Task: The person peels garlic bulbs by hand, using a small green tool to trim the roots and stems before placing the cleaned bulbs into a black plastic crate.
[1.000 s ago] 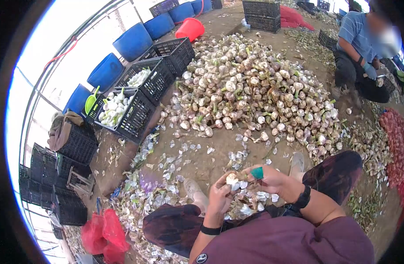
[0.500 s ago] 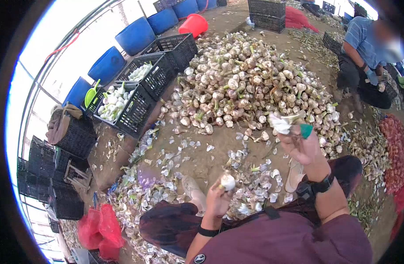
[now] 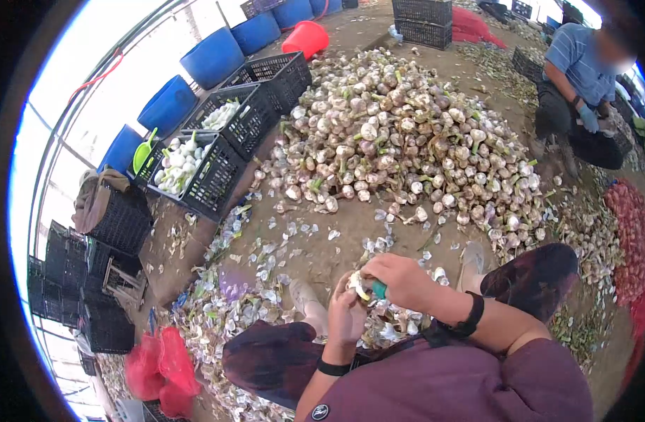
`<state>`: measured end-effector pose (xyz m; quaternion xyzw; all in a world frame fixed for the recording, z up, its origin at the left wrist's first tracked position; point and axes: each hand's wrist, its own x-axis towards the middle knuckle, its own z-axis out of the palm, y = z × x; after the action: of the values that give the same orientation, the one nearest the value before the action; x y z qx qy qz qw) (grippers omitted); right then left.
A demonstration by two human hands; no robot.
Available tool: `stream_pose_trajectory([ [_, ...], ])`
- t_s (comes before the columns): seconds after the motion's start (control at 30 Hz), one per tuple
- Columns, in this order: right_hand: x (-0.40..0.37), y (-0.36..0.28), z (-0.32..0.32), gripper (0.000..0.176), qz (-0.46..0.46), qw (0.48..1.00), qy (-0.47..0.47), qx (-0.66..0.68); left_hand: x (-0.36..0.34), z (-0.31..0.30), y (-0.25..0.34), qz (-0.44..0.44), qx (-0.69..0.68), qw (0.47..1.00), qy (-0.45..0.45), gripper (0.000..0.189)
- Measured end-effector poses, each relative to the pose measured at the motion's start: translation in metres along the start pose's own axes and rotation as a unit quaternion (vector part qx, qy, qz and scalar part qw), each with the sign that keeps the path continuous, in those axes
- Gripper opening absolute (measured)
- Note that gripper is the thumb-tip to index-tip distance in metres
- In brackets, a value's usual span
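Grip-wise, the left hand (image 3: 345,318) is curled around a garlic bulb (image 3: 357,284), and the right hand (image 3: 401,281) is bent in against it; whether anything is pinched on the right can't be told, since that side is mostly hidden. Going big to small: no obvious change can be seen in the garlic heap (image 3: 407,133) out front, or in the black crate (image 3: 218,181) of white garlic (image 3: 180,165) off to the left. Loose skins (image 3: 255,309) are strewn over the ground (image 3: 301,246). What's been changed is the right hand: a moment ago it was held out by the heap's edge with papery skin, well apart from the bulb, and now it's been brought back in, with none of that skin visible. So the bulb, held low between the knees (image 3: 532,271), is apparently not finished with yet. Tiniest bit: a green finger wrap (image 3: 379,289) is seen right beside the bulb.
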<state>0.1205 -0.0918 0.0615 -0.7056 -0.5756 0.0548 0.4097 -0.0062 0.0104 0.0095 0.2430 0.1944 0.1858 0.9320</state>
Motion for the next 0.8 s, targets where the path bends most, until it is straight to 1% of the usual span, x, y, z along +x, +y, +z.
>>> stream_pose_trajectory([
  [0.07,-0.001,0.001,0.007,0.02,-0.029,0.998,-0.015,-0.048,-0.001,-0.009,-0.002,0.0,-0.015,1.0,-0.006,0.04],
  [0.1,0.0,0.001,0.007,0.017,-0.07,0.994,0.0,-0.086,-0.001,-0.012,-0.003,0.004,-0.012,1.0,0.004,0.039],
  [0.2,0.001,0.001,0.009,0.017,-0.086,0.99,-0.012,-0.107,-0.001,-0.016,-0.005,0.011,-0.012,0.999,0.028,0.037],
  [0.3,0.0,0.0,0.012,0.017,-0.063,0.992,-0.031,-0.106,-0.001,-0.017,-0.005,0.009,-0.016,0.999,0.033,0.035],
  [0.4,0.0,0.005,0.014,0.017,-0.011,1.0,-0.028,-0.003,-0.003,-0.017,-0.006,0.015,-0.001,0.999,0.049,0.034],
  [0.5,0.0,0.009,0.014,0.016,0.004,0.999,-0.016,0.034,-0.005,-0.009,-0.005,0.032,0.016,0.996,0.077,0.035],
  [0.6,0.0,0.006,0.008,0.017,0.004,0.999,-0.012,0.033,-0.004,-0.004,-0.006,0.048,0.048,0.994,0.082,0.037],
  [0.67,-0.004,0.004,0.009,0.018,0.0,0.999,-0.029,-0.021,-0.003,-0.006,-0.008,0.068,0.078,0.992,0.069,0.037],
  [0.7,-0.006,0.002,0.01,0.019,-0.002,0.998,-0.038,-0.047,-0.003,-0.007,-0.009,0.07,0.105,0.989,0.075,0.036],
  [0.8,-0.01,0.003,0.017,0.021,0.002,0.998,-0.023,-0.06,-0.002,-0.005,-0.008,0.08,0.184,0.975,0.094,0.036],
])
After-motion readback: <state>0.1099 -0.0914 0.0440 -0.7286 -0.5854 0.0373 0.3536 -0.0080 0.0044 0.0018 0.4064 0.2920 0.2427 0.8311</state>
